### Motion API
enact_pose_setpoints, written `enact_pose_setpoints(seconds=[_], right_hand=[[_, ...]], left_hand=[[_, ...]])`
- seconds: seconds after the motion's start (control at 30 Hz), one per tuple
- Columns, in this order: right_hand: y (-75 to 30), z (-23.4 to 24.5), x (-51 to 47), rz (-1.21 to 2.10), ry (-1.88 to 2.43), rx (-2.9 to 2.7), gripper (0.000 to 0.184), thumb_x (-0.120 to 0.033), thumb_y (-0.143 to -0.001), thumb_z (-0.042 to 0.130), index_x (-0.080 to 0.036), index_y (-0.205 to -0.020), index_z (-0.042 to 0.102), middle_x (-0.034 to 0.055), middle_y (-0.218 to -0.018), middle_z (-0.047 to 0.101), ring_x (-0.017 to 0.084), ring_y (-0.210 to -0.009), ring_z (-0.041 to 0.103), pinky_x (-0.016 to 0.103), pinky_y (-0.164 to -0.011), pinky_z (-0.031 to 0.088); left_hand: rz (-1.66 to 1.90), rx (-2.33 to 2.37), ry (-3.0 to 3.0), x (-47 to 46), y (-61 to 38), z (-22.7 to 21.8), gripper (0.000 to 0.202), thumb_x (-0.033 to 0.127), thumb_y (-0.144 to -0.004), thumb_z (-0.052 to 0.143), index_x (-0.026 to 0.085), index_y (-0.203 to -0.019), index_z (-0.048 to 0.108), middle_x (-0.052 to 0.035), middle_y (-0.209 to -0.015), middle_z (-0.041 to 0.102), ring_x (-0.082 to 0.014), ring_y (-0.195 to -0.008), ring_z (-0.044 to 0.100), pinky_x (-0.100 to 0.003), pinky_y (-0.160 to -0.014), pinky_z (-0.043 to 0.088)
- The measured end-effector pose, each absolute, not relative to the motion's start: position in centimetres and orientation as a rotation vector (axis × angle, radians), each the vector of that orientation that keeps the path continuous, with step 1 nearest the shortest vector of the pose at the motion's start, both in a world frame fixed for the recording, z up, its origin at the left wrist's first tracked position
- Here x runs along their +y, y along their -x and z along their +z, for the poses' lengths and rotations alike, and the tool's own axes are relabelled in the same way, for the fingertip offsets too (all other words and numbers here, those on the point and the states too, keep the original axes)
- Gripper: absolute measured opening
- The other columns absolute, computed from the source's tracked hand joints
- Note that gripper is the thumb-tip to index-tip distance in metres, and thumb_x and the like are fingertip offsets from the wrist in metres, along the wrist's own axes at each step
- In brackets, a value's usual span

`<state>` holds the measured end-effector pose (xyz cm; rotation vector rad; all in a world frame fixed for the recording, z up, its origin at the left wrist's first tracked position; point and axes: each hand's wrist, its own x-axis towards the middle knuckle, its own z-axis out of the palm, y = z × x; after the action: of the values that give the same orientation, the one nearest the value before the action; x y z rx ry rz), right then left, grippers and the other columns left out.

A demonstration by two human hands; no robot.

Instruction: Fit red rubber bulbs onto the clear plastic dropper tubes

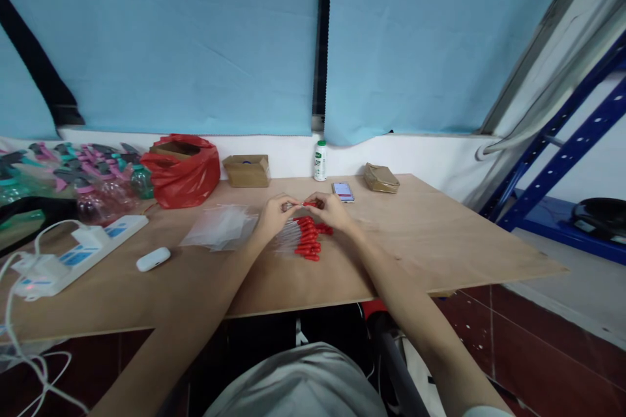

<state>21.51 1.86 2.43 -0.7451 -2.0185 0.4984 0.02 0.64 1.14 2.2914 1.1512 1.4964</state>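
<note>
My left hand and my right hand meet over the wooden table, fingers pinched together on a small red-tipped clear piece held between them. Just below the hands lies a pile of several similar red-capped clear tubes. A heap of clear plastic bags sits to the left of my left hand.
A red plastic bag, a small cardboard box, a white bottle, a phone and a brown packet line the back. A power strip and a white earbud case lie left; spray bottles far left. Blue shelving stands right.
</note>
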Motion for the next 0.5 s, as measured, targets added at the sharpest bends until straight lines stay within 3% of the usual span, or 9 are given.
enact_pose_setpoints(seconds=[0.3,0.5], right_hand=[[-21.44,2.31,1.97,0.668,0.745,-1.931,0.025,-0.037,-0.086,0.070,-0.013,-0.090,0.075,0.0025,-0.071,0.069,0.014,-0.064,0.058,0.025,-0.061,0.044],[-20.95,2.27,1.56,0.698,0.751,-1.880,0.025,-0.038,-0.085,0.070,-0.014,-0.087,0.074,0.0030,-0.071,0.070,0.014,-0.059,0.057,0.025,-0.058,0.044]], left_hand=[[1.504,1.089,-2.243,0.32,-0.10,1.65,0.026,0.041,-0.092,0.065,0.020,-0.091,0.079,-0.0060,-0.086,0.073,-0.0182,-0.076,0.060,-0.031,-0.072,0.045],[1.517,1.151,-2.223,0.27,-0.11,1.47,0.027,0.043,-0.091,0.065,0.020,-0.090,0.079,-0.0056,-0.084,0.072,-0.0187,-0.076,0.060,-0.031,-0.071,0.045]])
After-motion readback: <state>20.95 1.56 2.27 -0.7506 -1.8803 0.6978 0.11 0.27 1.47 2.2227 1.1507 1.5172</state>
